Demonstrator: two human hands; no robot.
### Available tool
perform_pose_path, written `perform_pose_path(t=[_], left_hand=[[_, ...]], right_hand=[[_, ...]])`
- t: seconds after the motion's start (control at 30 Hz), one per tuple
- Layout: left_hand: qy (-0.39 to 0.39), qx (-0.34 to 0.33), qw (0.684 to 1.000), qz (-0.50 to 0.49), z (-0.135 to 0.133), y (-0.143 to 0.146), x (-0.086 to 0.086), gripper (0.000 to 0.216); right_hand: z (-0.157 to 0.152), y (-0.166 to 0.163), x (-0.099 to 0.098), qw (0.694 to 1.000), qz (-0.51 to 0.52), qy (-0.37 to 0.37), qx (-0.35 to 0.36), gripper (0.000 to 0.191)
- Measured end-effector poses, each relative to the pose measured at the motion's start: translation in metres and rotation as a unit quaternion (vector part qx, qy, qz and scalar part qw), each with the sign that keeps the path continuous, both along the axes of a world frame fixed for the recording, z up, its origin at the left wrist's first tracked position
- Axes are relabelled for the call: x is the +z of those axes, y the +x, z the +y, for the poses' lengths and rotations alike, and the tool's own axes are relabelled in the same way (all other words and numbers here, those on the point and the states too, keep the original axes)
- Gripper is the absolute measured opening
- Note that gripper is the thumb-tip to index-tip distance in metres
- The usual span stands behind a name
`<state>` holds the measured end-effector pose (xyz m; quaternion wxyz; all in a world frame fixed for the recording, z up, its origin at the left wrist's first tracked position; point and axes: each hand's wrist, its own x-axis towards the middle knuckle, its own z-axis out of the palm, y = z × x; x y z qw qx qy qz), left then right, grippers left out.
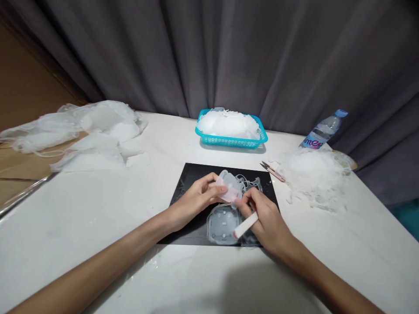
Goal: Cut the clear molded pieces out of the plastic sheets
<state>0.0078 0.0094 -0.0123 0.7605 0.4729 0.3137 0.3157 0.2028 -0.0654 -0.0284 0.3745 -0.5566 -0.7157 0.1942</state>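
Note:
My left hand point(209, 192) is closed on a translucent, rounded, flat silicone-like piece point(226, 179), thumb on top, held above a black mat point(193, 222). My right hand point(263, 213) is closed around a tool with a flat white handle point(247, 224), whose reddish end points toward me. Its working end is hidden by the fingers, which are at the right edge of the piece. Below both hands, a similar translucent piece with small holes point(222, 226) lies on the mat. Thin clear trimmings point(253, 182) lie behind my right hand.
A blue basket point(229, 141) of white pieces stands at the back. Small pointed snips point(273, 171) lie right of the mat, beside a heap of clear scraps point(314, 179). A water bottle point(322, 131) stands behind the heap. Plastic bags point(98, 126) with white contents lie at left.

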Motion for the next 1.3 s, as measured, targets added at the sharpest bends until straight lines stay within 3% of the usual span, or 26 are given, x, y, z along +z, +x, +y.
perform_pose_path(t=[0.1,0.3,0.47,0.6,0.73,1.07,1.2,1.3], left_hand=[[-0.028,0.013,0.999,-0.010,-0.004,0.001,0.002,0.026],[-0.037,0.042,0.998,-0.001,-0.011,0.002,-0.004,0.040],[-0.020,0.052,0.998,0.025,-0.009,0.000,-0.003,0.041],[-0.002,0.018,0.999,0.037,-0.005,-0.002,-0.001,0.036],[-0.011,-0.024,0.999,0.045,-0.006,-0.003,-0.001,0.033],[0.029,0.047,0.997,0.056,-0.010,0.000,-0.001,0.032],[0.034,0.048,0.996,0.059,-0.010,-0.001,0.001,0.034],[0.044,0.049,0.994,0.085,-0.010,-0.001,0.003,0.035]], right_hand=[[0.000,-0.006,-0.004,0.999,0.006,-0.012,-0.030,0.027],[-0.001,-0.011,-0.002,0.994,0.080,0.000,-0.072,0.019],[0.000,-0.011,-0.003,0.988,0.145,-0.035,-0.031,0.013],[0.001,-0.009,-0.002,0.986,0.159,-0.039,-0.022,0.010],[0.001,-0.006,0.002,0.987,0.151,-0.045,0.013,0.009],[-0.001,-0.006,0.002,0.985,0.155,-0.077,0.026,0.021],[0.002,-0.005,0.002,0.991,0.121,-0.046,0.028,0.019],[0.010,0.000,-0.005,1.000,0.014,0.022,-0.015,0.015]])
